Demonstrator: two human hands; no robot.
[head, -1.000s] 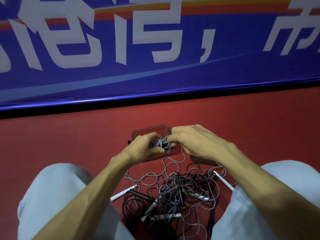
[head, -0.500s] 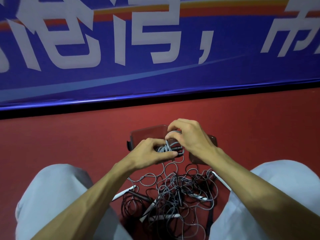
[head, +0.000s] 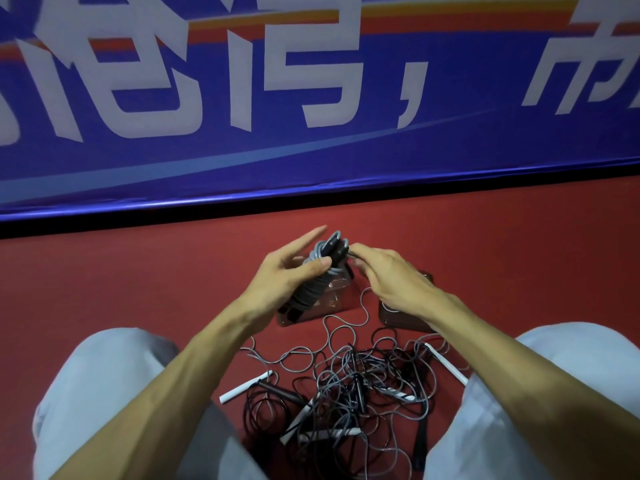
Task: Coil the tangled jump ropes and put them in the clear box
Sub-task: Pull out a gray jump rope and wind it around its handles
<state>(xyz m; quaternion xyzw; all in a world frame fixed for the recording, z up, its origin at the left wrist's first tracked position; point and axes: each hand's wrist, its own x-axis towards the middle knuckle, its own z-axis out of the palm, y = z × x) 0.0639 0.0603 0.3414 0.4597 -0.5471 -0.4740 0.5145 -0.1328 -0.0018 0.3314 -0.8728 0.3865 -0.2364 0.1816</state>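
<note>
Against half a second ago, the coiled rope (head: pixel 313 289) has come up off the clear box (head: pixel 341 303) and now stands tilted, its top end leaning away from the person. The left hand (head: pixel 287 277) holds it around the middle, thumb pressed across the grey wraps; the forefinger, curled before, now sticks out straight. The right hand (head: pixel 391 277) has slid from on top of the bundle to its right side, and its fingertips pinch the bundle's dark top end. With the hands raised, more of the box shows than before.

The box sits on the red floor (head: pixel 138 278) just behind the bundle, partly hidden by it and by the left wrist. Beside it, under the right wrist, lies a second brownish see-through piece (head: pixel 403 320) (lid or another box, I cannot tell). One loose grey strand (head: pixel 362 306) runs down from below the right hand into the tangle of ropes (head: pixel 346 386), which lies between the knees in pale grey trousers (head: pixel 104 393). Both forearms cross in front of the heap's edges.

The cords are thin, smooth and springy — grey ones and black ones looped over one another. Slim stick-like handles poke out: a plain white handle (head: pixel 247 386) at the left and striped ones in the middle. The floor looks matt and even. Behind it hangs a glossy blue banner (head: pixel 346 161) with big white characters.
</note>
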